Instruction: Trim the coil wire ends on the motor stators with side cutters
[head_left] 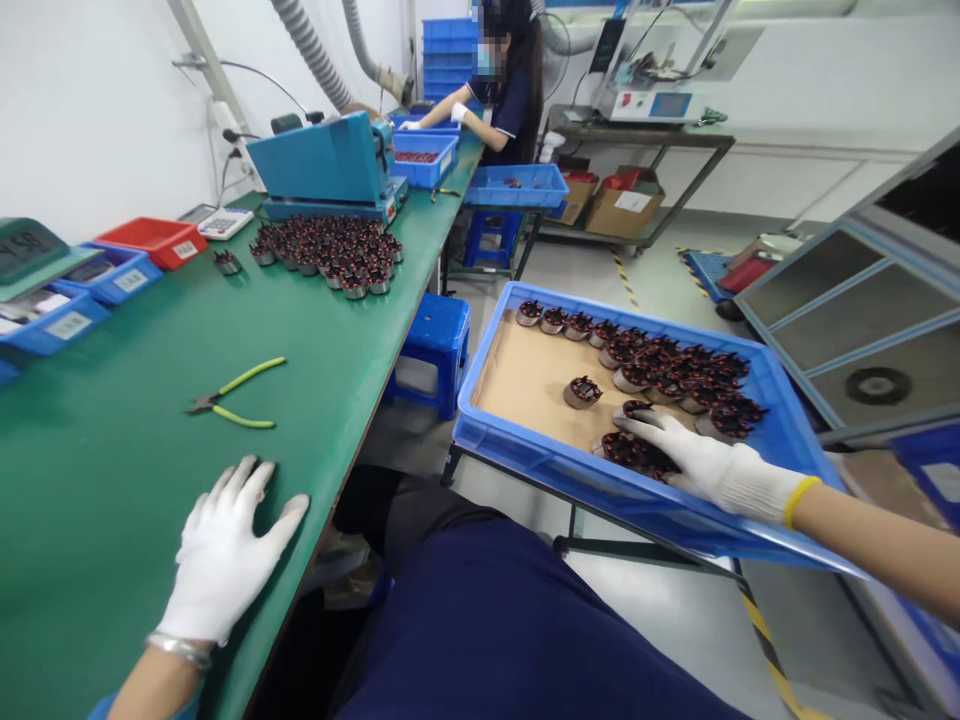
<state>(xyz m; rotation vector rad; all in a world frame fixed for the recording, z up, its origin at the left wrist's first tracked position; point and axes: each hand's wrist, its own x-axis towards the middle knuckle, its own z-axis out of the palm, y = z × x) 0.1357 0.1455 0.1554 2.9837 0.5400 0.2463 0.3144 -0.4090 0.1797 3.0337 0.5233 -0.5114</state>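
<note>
My left hand [226, 552], in a white glove, lies flat on the green workbench [105, 440] with its fingers spread and nothing in it. Beyond its fingertips rest yellow-green handled cutting pliers [238, 394], their handles apart. My right hand [701, 458], gloved too, reaches into a blue tray [517, 462]. Its fingers are closed round a copper-wound motor stator [636, 409], partly hidden by them. A single stator [583, 392] stands on the tray's cardboard-coloured base to the left. More stators [667, 365] stand in rows at the back and right, and several sit beside my hand.
A large cluster of stators [330, 250] stands on the bench before a blue machine [322, 165]. Red [154, 240] and blue bins [71, 320] line the left. A blue stool [431, 345] sits between bench and tray. A co-worker [510, 90] works at the far end.
</note>
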